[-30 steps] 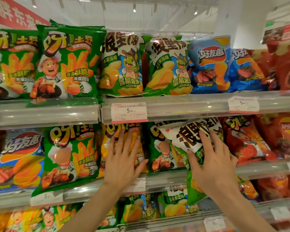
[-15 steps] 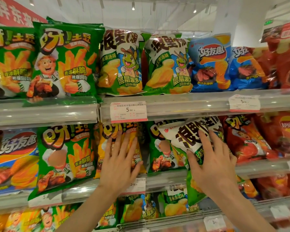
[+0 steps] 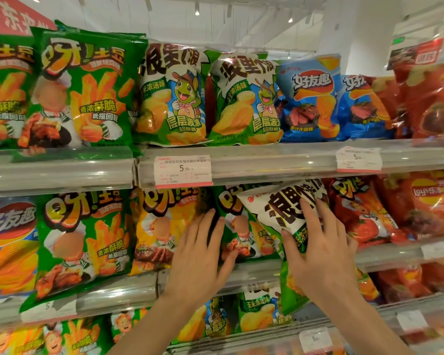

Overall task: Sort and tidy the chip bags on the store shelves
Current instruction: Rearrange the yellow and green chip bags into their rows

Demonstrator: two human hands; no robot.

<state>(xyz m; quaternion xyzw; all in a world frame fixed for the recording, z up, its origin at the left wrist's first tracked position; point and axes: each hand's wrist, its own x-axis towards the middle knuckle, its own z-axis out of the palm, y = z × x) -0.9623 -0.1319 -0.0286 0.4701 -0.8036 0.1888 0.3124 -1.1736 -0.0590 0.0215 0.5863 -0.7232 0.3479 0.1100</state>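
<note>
— Three shelves, all packed with chip bags. What sits on the middle shelf (image 3: 254,271)?
— Green, yellow and red bags upright. At three o'clock of centre a white-and-green bag (image 3: 290,216) lies tilted across them, its bottom hanging over the shelf edge.
— And the hands?
— Right hand (image 3: 321,254) presses that bag, fingers spread and straight. Left hand (image 3: 203,254), fingers straight, lies flat between the yellow bag (image 3: 162,226) and a green bag (image 3: 241,231), gripping nothing.
</note>
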